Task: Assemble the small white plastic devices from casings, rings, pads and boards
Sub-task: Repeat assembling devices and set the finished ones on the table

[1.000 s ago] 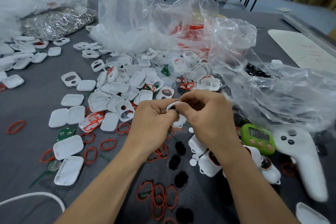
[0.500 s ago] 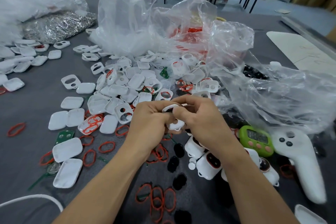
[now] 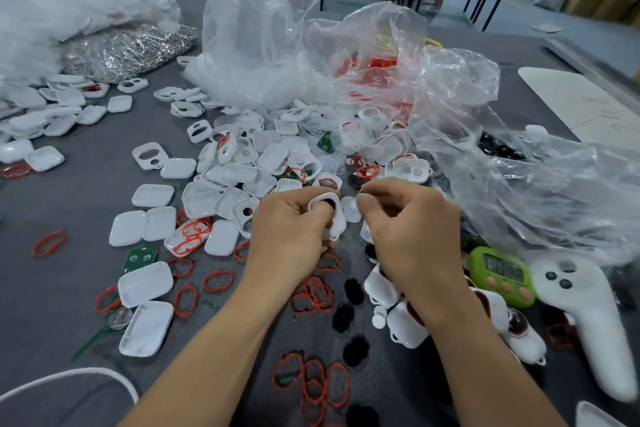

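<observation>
The left hand (image 3: 291, 236) grips a white casing (image 3: 336, 224) above the grey table (image 3: 62, 305), with one fingertip in its dark opening. The right hand (image 3: 412, 236) pressed on this same casing half a second ago. It has now pulled away to the right and is apart from it. Its fingers are curled, thumb and forefinger close together, and I cannot tell if they pinch anything. Red rings (image 3: 313, 385) and black pads (image 3: 353, 291) lie below the hands.
</observation>
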The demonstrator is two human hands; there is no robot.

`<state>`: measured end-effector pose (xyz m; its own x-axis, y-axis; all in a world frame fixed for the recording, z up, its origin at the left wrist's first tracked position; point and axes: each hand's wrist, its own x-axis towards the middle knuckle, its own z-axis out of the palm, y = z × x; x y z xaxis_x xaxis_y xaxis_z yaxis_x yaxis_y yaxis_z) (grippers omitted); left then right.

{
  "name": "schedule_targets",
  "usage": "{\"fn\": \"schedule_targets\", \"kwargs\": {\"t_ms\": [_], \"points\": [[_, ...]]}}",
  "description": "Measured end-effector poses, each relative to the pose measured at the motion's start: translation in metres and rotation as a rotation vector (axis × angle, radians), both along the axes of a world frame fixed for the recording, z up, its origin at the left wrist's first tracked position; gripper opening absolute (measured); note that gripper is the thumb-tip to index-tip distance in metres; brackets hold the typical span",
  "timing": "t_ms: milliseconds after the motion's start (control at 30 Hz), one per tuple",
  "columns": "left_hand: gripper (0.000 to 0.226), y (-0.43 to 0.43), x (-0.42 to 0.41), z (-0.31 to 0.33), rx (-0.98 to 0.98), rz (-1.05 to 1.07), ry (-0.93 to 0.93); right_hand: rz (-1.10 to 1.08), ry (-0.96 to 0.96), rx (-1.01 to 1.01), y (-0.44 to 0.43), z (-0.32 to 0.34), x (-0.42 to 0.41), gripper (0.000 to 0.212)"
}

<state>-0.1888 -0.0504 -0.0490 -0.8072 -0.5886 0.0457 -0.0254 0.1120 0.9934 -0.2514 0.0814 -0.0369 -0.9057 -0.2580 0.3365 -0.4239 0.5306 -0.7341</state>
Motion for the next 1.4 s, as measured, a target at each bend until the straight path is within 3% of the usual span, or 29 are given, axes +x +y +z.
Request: {"fn": "schedule_targets", "kwargs": {"t_ms": [100, 200, 333, 433, 600, 700, 800, 900, 967, 1133, 1300, 1400], "points": [[0.039, -0.011, -0.001, 0.008, 0.365, 0.054, 0.019, -0.054, -0.017, 0.038, 0.004, 0.005, -0.01, 0.013], [0.034, -0.025, 0.0, 0.012, 0.496, 0.099, 0.043, -0.054, -0.076, 0.148, -0.006, 0.015, -0.023, 0.017], [0.028, -0.038, 0.003, 0.013, 0.461, 0.154, 0.082, 0.042, -0.146, 0.401, -0.038, 0.024, -0.051, 0.029], [0.022, -0.048, 0.005, 0.014, 0.481, 0.195, 0.105, 0.11, -0.19, 0.479, -0.064, 0.023, -0.072, 0.034], [0.022, -0.059, 0.007, 0.015, 0.632, 0.205, 0.124, 0.21, -0.148, 0.611, -0.087, 0.019, -0.085, 0.031], [0.024, -0.062, 0.009, 0.016, 0.697, 0.211, 0.133, 0.127, -0.045, 0.739, -0.086, 0.025, -0.086, 0.031], [0.026, -0.061, 0.007, 0.018, 0.686, 0.225, 0.103, 0.057, 0.007, 0.638, -0.088, 0.033, -0.079, 0.035], [0.037, -0.061, 0.006, 0.02, 0.716, 0.173, 0.103, 0.248, -0.137, 0.621, -0.09, 0.039, -0.069, 0.028], [0.03, -0.061, 0.005, 0.02, 0.809, 0.137, 0.135, 0.323, -0.189, 0.675, -0.086, 0.039, -0.063, 0.023], [0.028, -0.065, 0.004, 0.017, 0.796, 0.112, 0.118, 0.024, -0.088, 0.752, -0.057, 0.035, -0.066, 0.031], [0.022, -0.064, 0.004, 0.015, 0.813, 0.081, 0.089, -0.058, -0.167, 0.708, -0.017, 0.03, -0.064, 0.034], [0.015, -0.06, 0.001, 0.017, 0.825, 0.054, 0.076, -0.03, -0.097, 0.715, -0.005, 0.027, -0.057, 0.024]]}}
